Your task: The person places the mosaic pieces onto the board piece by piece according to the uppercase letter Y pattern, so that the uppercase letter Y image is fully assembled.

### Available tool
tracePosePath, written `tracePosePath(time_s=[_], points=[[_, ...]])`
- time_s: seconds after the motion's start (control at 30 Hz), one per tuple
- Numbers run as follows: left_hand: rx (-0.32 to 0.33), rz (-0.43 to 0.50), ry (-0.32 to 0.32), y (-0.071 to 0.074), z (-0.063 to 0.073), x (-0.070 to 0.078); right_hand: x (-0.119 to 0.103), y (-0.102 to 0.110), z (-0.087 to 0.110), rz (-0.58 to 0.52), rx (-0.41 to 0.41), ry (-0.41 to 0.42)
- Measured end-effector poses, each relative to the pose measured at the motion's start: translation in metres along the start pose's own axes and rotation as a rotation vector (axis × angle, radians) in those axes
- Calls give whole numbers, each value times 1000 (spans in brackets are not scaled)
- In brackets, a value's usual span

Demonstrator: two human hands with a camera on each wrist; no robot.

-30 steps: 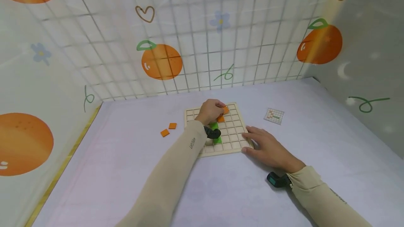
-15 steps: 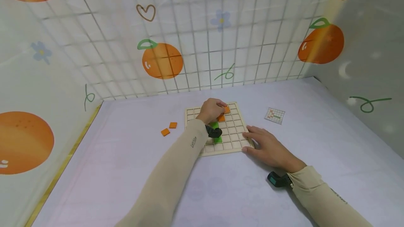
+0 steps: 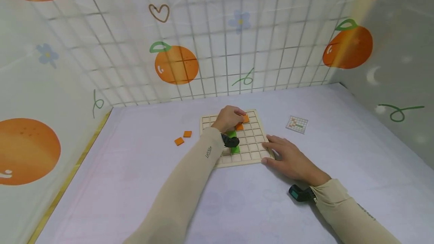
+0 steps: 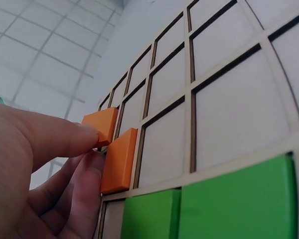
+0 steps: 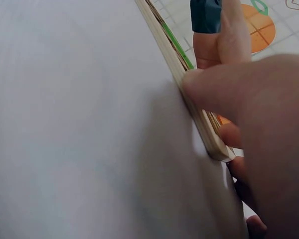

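A square wooden grid board (image 3: 255,136) lies on the table. At its far side my left hand (image 3: 228,119) pinches an orange square tile (image 4: 102,122) between thumb and fingers, at a cell of the grid. A second orange tile (image 4: 120,162) sits right beside it, diagonally nearer to me. Green tiles (image 4: 239,204) fill cells closer in, partly covered by my left wrist in the head view. My right hand (image 3: 289,159) rests at the board's near right corner. Its thumb touches the front edge and its extended fingers touch the right side.
Two loose orange tiles (image 3: 179,141) lie on the table left of the board. To the right is a small printed card (image 3: 297,124) with a coloured grid pattern. A curtain (image 3: 217,40) with orange prints rises behind the table.
The head view has shifted slightly. My left hand stays over the far cells with the orange tile, and my right hand keeps its place at the board's corner.
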State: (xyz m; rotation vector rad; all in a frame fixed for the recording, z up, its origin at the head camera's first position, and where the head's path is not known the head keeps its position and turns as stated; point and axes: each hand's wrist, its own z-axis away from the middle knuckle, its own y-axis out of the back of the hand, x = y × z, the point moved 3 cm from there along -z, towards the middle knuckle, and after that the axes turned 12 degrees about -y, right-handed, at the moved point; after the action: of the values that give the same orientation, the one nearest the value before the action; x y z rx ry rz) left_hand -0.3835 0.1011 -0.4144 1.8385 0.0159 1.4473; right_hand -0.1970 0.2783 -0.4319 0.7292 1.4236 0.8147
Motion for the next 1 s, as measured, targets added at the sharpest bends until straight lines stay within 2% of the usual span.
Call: tracePosePath(time_s=[0.23,0.63,0.9,1.0], points=[[-39,7,-19,-1,6,5,1,1,0,-1,-2,-9],[0,-7,-11,-4,6,0,-2,-1,0,-8,7,25],[-23,-22,10,-5,6,1,-2,2,0,-7,17,39],[-20,13,18,-6,7,1,-2,2,0,-7,8,30]])
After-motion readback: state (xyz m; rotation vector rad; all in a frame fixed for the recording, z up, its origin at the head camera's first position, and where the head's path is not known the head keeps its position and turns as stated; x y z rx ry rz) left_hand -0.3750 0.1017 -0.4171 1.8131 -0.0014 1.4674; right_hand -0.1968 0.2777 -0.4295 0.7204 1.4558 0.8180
